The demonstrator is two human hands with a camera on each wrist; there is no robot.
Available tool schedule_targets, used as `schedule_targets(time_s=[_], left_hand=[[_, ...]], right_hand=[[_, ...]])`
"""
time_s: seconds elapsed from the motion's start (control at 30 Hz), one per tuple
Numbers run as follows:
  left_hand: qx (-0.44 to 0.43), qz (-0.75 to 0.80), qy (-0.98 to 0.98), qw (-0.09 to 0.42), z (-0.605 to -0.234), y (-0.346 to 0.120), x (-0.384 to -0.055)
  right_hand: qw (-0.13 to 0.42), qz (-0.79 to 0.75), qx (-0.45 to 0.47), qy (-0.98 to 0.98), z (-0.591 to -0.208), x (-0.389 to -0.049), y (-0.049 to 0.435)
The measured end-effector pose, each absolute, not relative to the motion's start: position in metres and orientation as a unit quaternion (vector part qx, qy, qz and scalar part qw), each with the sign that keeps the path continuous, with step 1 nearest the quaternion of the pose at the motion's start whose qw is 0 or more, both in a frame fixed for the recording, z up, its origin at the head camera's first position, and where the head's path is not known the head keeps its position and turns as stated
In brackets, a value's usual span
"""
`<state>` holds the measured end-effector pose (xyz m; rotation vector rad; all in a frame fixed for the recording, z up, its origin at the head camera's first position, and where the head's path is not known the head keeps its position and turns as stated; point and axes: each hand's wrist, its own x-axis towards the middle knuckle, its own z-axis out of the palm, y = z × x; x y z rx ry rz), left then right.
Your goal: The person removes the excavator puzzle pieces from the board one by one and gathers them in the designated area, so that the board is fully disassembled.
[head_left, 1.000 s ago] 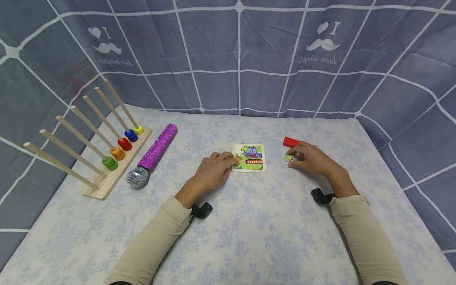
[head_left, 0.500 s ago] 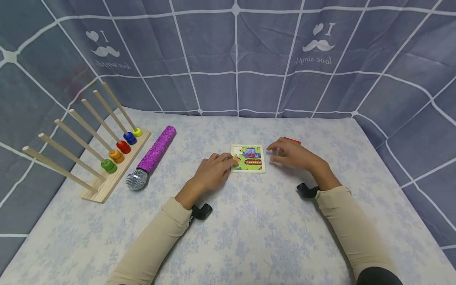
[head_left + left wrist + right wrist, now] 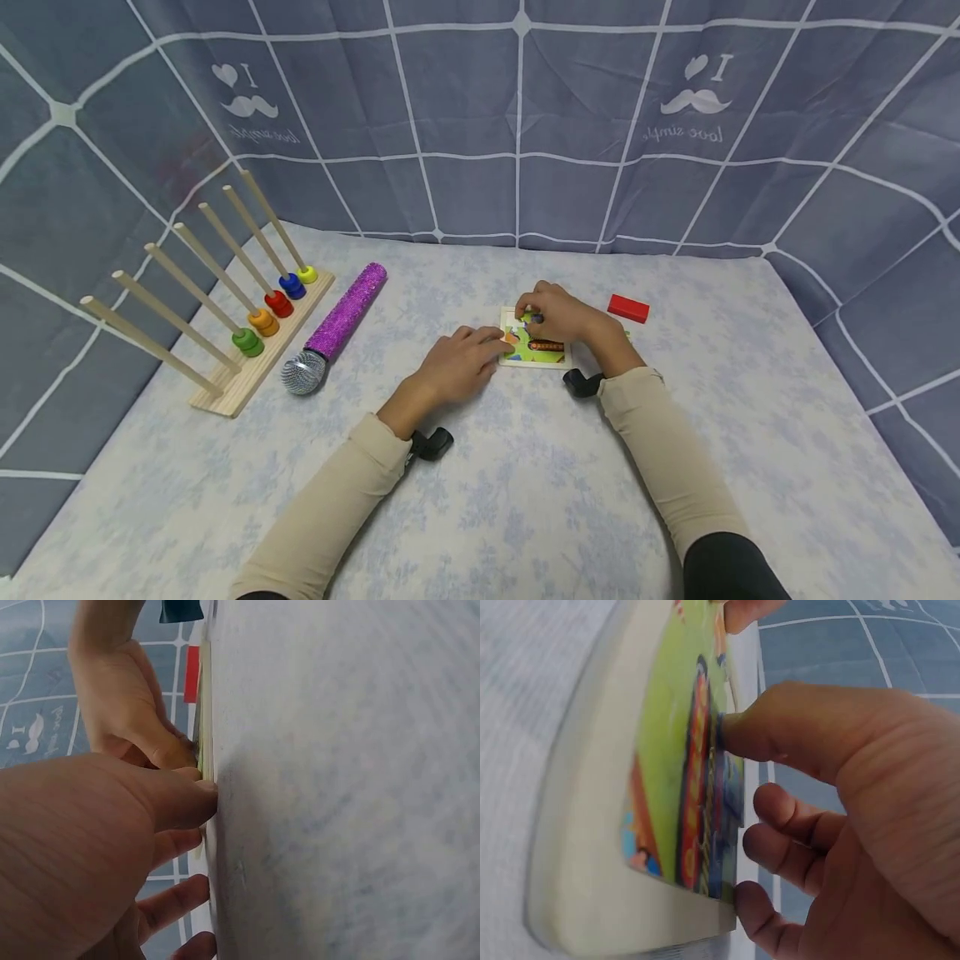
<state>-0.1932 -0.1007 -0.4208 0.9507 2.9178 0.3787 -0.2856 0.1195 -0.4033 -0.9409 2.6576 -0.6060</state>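
A small wooden-framed picture puzzle (image 3: 534, 364), green with a tractor picture, lies flat on the table. My left hand (image 3: 459, 364) rests at its left edge, fingertips by an orange patch; in the left wrist view its thumb (image 3: 196, 804) lies against the frame's edge. My right hand (image 3: 564, 315) reaches over the puzzle from the right, thumb and forefinger bent around a blue puzzle piece (image 3: 536, 318). In the right wrist view the right thumb (image 3: 754, 733) presses this blue part, while the other fingers curl by the far side. Much of the puzzle's upper right is hidden.
Right of the puzzle lie a red block (image 3: 628, 308) and a green piece (image 3: 627, 333) mostly hidden by the right wrist. A purple glittery microphone (image 3: 341, 321) and a wooden peg stand (image 3: 243, 379) with coloured rings are on the left. A grid-patterned curtain (image 3: 465, 125) hangs behind.
My right hand has moved left from beside the red block and green piece to over the puzzle, uncovering the red block. My left hand stays at the puzzle's left edge.
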Motion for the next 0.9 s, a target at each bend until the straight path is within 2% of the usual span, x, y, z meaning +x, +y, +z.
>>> schedule_targets(time_s=[0.37,0.53,0.67,0.9], left_hand=[[0.297,0.121,0.946,0.037,-0.420,-0.099,-0.194],[0.297,0.124,0.946,0.037,-0.419,-0.096,-0.195],[0.297,0.124,0.946,0.037,-0.420,-0.095,-0.195],[0.293,0.125,0.947,0.041,-0.419,-0.098,-0.194]], right_hand=[[0.123,-0.257,-0.340,0.896,-0.398,-0.286,0.130],[0.092,-0.315,-0.323,0.888,-0.387,-0.283,0.147],[0.077,-0.349,-0.302,0.884,-0.371,-0.277,0.172],[0.113,-0.332,-0.243,0.904,-0.368,-0.258,0.250]])
